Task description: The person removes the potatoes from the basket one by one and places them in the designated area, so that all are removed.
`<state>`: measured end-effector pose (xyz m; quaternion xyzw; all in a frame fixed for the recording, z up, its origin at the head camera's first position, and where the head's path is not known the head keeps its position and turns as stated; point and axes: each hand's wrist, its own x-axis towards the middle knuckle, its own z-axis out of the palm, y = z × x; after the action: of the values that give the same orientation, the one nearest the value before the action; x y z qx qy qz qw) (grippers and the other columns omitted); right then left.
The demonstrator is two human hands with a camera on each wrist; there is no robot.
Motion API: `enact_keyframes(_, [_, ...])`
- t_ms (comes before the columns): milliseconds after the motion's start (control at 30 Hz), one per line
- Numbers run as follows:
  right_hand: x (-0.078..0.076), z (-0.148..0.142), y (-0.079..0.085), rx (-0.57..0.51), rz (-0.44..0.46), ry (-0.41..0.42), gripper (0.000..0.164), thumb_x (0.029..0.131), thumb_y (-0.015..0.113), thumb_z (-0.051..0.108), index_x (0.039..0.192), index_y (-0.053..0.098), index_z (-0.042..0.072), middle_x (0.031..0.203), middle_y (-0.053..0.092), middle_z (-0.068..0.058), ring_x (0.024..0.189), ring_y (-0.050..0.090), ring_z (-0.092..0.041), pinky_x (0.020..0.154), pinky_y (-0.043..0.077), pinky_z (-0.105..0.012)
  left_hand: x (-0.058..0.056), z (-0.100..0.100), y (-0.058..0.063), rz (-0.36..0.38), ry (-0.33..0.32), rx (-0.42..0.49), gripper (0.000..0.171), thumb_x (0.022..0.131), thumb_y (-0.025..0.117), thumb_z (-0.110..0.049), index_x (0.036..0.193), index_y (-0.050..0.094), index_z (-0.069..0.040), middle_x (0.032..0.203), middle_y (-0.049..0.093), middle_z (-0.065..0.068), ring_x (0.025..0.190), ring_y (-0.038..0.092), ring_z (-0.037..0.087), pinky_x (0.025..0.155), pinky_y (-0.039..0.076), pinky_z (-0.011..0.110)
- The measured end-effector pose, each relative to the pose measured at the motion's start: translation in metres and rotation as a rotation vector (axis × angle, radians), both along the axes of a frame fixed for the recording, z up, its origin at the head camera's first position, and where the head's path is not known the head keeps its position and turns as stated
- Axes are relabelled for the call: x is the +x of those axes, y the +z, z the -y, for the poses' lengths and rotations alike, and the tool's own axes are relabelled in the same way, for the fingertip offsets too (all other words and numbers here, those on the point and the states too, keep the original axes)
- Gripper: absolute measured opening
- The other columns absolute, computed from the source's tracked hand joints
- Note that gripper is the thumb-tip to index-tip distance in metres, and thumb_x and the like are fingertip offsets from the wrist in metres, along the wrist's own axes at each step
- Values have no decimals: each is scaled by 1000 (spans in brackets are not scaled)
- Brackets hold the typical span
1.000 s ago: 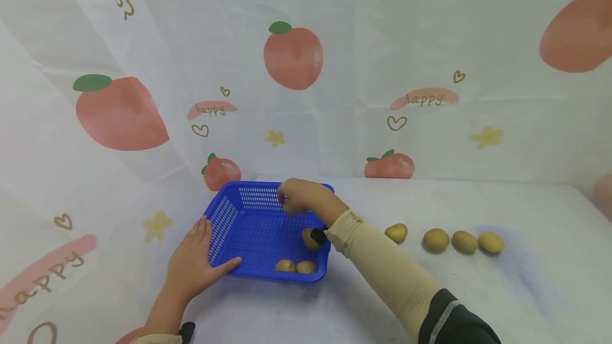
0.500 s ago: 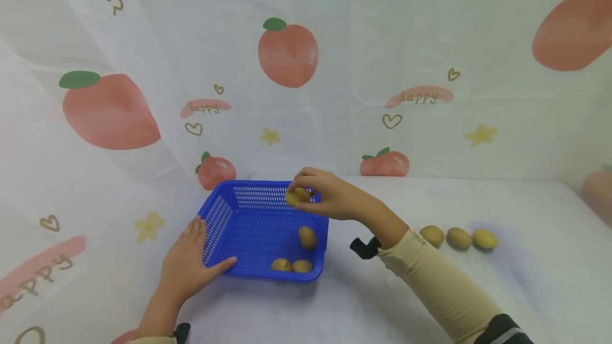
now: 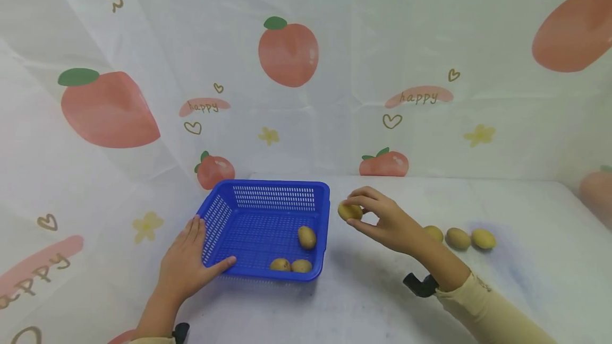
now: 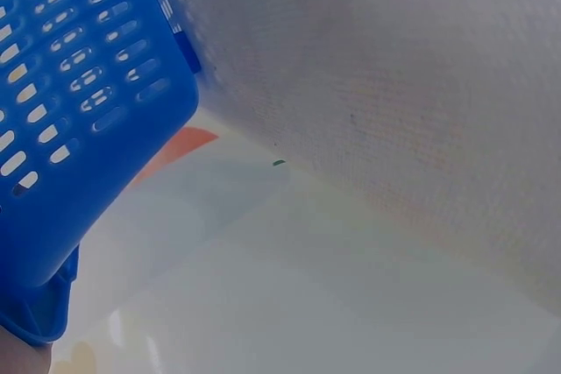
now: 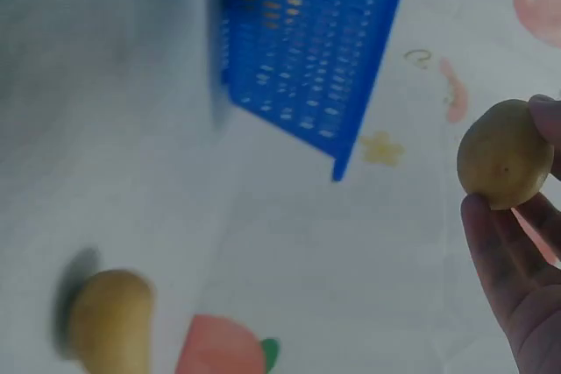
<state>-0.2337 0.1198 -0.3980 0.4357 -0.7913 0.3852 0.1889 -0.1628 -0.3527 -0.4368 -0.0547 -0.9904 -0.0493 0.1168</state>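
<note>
My right hand (image 3: 389,222) pinches a potato (image 3: 350,211) between thumb and fingers, above the table to the right of the blue plastic basket (image 3: 263,275). In the right wrist view the same potato (image 5: 504,155) sits at the fingertips. My left hand (image 3: 184,267) rests on the basket's left side with straight fingers, its thumb stretched along the front rim. Inside the basket one potato (image 3: 307,238) lies at the right, and two more, a potato (image 3: 280,265) and another potato (image 3: 301,266), lie against the front wall.
Right of the basket, a potato (image 3: 433,233), partly behind the right arm, stands in a row with a brown potato (image 3: 458,239) and a yellower potato (image 3: 484,239). The right wrist view shows a potato (image 5: 112,321) on the white table. A printed cloth (image 3: 334,121) hangs behind.
My right hand has moved right, from over the basket's back to outside it, carrying the potato. The left hand and the potatoes in the basket stay in place.
</note>
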Motion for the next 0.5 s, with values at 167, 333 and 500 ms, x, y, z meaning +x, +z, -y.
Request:
enact_keyframes(167, [11,-23,-21,9,23,-33,36,89,84,0,122,75,10,119,69,-1,104,66,-13,82,63,-24,-1,1,-1,7,0,-1,130,85,64,-82,162,22,15,171,22,34,160,25,50,127,31,64])
enact_keyframes(333, [20,-41,-37,3,81,-24,35,88,83,-2,119,75,10,116,69,-3,100,67,-14,77,65,-27,-1,1,-1,17,-4,3,129,86,63,-81,162,21,15,171,21,35,160,24,50,128,28,65])
enact_keyframes(500, [24,-56,-51,25,140,-41,34,87,84,-2,116,74,11,113,68,-1,98,66,-13,75,63,-27,-1,2,-1,16,-5,5,128,87,63,-81,162,21,15,171,21,35,160,24,50,129,28,64])
